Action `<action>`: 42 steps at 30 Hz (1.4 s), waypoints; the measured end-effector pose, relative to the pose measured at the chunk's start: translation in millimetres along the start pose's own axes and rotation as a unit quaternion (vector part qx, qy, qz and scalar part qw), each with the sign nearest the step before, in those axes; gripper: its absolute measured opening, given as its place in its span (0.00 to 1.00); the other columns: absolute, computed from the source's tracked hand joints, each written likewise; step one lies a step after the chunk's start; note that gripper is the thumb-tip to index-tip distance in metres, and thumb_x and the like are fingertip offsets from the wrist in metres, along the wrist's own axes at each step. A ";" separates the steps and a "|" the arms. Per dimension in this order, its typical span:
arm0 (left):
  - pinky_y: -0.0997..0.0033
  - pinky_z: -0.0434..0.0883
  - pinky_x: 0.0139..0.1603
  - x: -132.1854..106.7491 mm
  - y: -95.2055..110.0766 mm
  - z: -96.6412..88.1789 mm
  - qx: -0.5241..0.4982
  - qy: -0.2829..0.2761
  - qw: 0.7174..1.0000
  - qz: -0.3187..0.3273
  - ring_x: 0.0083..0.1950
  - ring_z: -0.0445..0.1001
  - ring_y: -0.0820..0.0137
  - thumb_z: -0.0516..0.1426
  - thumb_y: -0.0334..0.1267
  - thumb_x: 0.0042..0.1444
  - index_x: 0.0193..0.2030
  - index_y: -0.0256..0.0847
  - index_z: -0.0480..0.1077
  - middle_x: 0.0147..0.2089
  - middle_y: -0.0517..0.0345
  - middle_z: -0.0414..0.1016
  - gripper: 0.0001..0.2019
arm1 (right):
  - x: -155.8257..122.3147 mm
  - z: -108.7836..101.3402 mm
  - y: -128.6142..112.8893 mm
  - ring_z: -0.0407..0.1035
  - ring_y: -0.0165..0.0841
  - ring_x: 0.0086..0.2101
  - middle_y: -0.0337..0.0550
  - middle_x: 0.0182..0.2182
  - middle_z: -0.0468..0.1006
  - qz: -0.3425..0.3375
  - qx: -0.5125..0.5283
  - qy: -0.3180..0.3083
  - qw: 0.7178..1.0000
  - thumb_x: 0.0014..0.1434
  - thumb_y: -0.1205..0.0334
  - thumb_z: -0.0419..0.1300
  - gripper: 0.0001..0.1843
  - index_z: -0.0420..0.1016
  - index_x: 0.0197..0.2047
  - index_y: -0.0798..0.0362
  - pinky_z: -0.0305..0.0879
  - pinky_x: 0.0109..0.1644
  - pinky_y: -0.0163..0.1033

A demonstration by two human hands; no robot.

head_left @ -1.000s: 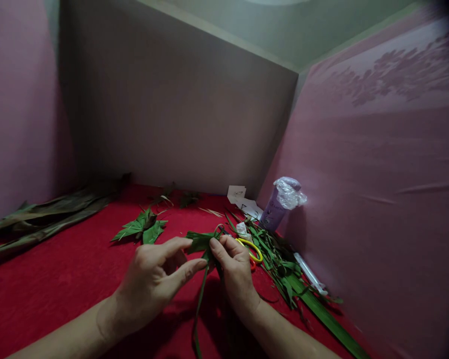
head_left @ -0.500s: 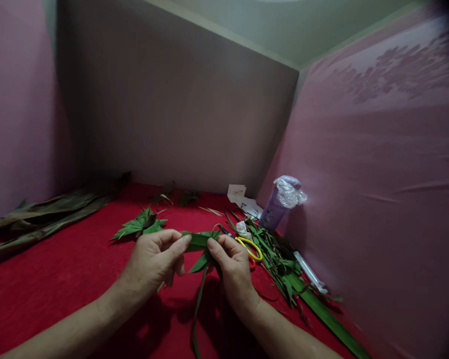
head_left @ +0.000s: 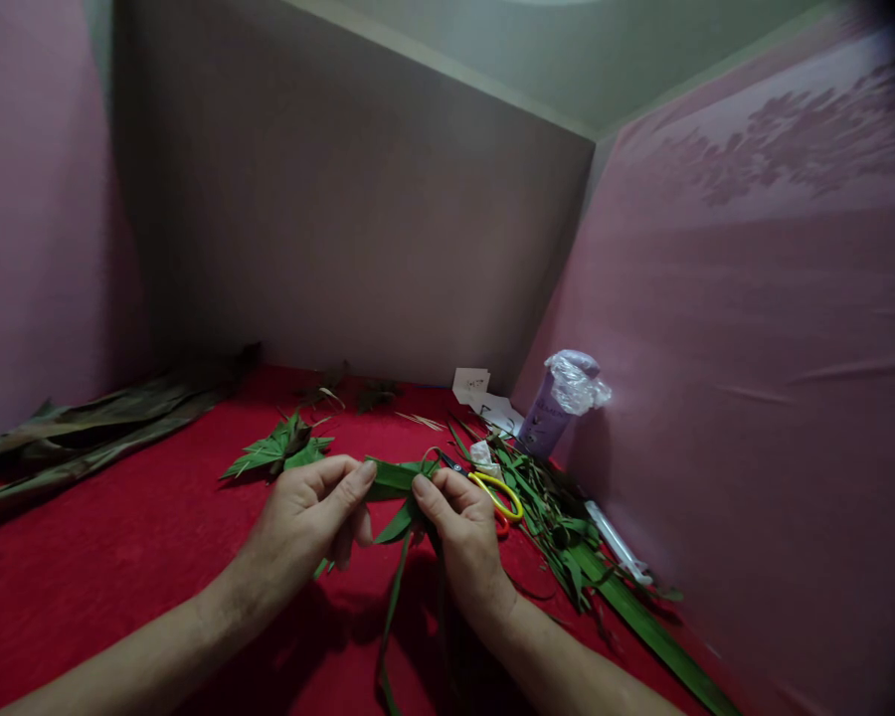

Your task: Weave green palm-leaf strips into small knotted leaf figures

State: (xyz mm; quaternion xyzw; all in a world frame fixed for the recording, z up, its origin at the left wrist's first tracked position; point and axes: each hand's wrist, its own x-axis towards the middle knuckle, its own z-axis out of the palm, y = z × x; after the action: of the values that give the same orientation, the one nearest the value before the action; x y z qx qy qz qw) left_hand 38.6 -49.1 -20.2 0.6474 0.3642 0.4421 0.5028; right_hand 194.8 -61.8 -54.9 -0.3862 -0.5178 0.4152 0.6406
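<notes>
Both hands work a folded green leaf strip point(head_left: 392, 479) just above the red cloth point(head_left: 119, 557). My left hand point(head_left: 305, 522) pinches the strip's left end between thumb and forefinger. My right hand point(head_left: 462, 537) pinches the same piece at its right side, fingers closed around it. Long loose ends of the leaf point(head_left: 389, 617) hang down between my wrists toward the front edge. The fold itself is partly hidden by my fingers.
A finished folded leaf shape point(head_left: 279, 452) lies behind my left hand. Yellow-handled scissors point(head_left: 501, 494) rest by my right hand, among a pile of green cuttings point(head_left: 567, 527). A purple cup with plastic wrap point(head_left: 556, 408), white paper scraps point(head_left: 484, 398) and dried long leaves point(head_left: 82, 428) line the edges.
My left hand has closed from spread fingers into a pinch on the leaf strip's left end. The strip has been pulled out flatter between the two hands.
</notes>
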 end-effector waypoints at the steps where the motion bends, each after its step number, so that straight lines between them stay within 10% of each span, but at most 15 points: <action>1: 0.79 0.59 0.15 0.1 -0.2 -0.1 -0.005 -0.003 1.000 0.002 0.12 0.63 0.79 0.51 0.48 0.57 0.24 0.39 0.64 0.16 0.64 0.70 0.17 | 0.0 0.0 -0.2 0.50 0.25 0.21 0.32 0.18 0.58 -0.001 0.000 0.001 1.000 0.54 0.56 0.59 0.16 0.62 0.21 0.54 0.49 0.25 0.32; 17: 0.80 0.62 0.16 6.3 1.3 -2.4 -0.024 0.122 0.991 0.041 0.19 0.63 0.77 0.58 0.50 0.49 0.36 0.41 0.65 0.23 0.67 0.66 0.15 | 3.1 -2.1 1.6 0.48 0.25 0.22 0.32 0.18 0.56 0.030 0.039 0.006 0.999 0.53 0.55 0.60 0.16 0.61 0.21 0.54 0.47 0.26 0.33; 42: 0.77 0.65 0.22 13.9 -5.8 -12.0 -0.074 0.013 0.992 -0.099 0.17 0.67 0.76 0.56 0.44 0.54 0.31 0.38 0.68 0.20 0.60 0.75 0.11 | 5.2 -1.6 4.9 0.51 0.23 0.19 0.31 0.17 0.58 0.101 0.048 -0.017 0.994 0.52 0.55 0.61 0.16 0.62 0.21 0.54 0.50 0.23 0.31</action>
State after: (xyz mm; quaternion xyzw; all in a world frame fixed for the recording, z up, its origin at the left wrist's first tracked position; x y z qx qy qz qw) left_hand 31.9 -31.1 -21.7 0.5638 0.3989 0.4242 0.5857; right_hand 196.3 -55.3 -57.9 -0.3981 -0.4663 0.5090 0.6041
